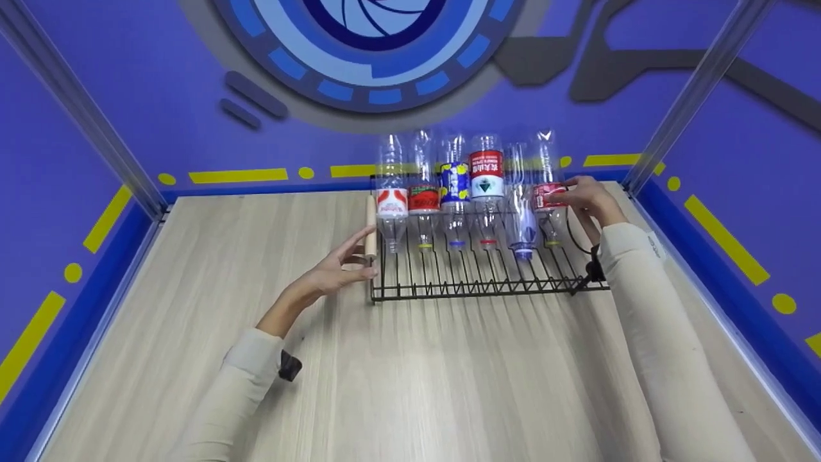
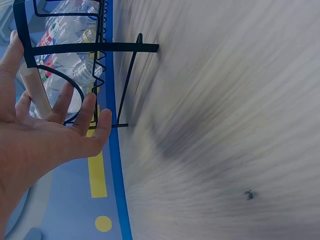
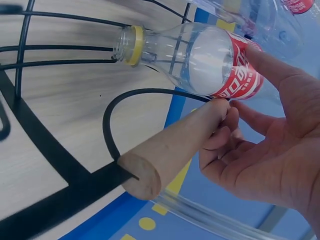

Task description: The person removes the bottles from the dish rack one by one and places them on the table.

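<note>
A black wire rack (image 1: pixel 442 295) with wooden side handles holds several clear plastic bottles in a row, capped or open necks toward me. At its right end, my right hand (image 1: pixel 593 199) pinches a red-labelled Coca-Cola bottle (image 3: pixel 205 60) with a yellow cap. The thumb lies on the label, while other fingers curl beside the right wooden handle (image 3: pixel 175 145). My left hand (image 1: pixel 330 273) is at the left wooden handle (image 1: pixel 371 234), its fingers loosely spread around it. Nearest that hand is a bottle with a white and red label (image 1: pixel 392 203).
Between the end bottles stand a red-and-green-labelled bottle (image 1: pixel 424 199), a blue-labelled one (image 1: pixel 455 183), a red-and-white-labelled one (image 1: pixel 487 173) and one with a purple cap (image 1: pixel 523 254). Blue patterned walls (image 1: pixel 128 96) enclose the wood-grain table (image 1: pixel 397 385).
</note>
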Demonstrator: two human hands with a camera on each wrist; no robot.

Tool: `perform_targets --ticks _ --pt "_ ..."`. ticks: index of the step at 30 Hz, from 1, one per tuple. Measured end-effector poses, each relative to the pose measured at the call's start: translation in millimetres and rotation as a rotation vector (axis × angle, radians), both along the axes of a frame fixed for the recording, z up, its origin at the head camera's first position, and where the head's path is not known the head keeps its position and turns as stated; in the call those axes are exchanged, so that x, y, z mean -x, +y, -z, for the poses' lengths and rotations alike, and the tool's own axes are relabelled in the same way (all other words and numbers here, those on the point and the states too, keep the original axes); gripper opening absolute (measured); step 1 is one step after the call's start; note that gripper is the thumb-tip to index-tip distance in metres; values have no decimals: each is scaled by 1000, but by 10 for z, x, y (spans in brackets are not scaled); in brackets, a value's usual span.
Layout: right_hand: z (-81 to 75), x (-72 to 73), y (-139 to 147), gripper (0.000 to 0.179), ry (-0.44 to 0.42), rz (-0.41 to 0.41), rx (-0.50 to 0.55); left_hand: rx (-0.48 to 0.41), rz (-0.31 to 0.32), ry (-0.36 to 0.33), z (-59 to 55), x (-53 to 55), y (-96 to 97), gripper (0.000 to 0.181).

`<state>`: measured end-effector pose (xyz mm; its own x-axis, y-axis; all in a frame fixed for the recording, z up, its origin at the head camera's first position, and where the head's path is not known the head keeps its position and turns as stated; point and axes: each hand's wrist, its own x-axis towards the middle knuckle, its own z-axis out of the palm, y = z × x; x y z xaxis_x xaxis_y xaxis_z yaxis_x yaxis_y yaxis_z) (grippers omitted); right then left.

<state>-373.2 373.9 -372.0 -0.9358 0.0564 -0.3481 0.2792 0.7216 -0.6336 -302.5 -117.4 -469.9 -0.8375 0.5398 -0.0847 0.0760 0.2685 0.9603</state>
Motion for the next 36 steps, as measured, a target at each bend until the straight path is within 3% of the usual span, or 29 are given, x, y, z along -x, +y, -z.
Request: perform_targets --ticks 11,26,31,36 --pt "9 12 -19 86 6 -26 -68 9 -16 -1 -19 -29 -7 88" --pt "39 -4 -48 75 84 51 -128 -5 -14 -6 0 -12 -6 87" --pt "26 -46 -2 74 91 84 -93 -4 -16 -19 34 -4 24 87" --pt "19 -45 -9 64 152 102 -62 1 -23 -16 -4 2 -6 87"
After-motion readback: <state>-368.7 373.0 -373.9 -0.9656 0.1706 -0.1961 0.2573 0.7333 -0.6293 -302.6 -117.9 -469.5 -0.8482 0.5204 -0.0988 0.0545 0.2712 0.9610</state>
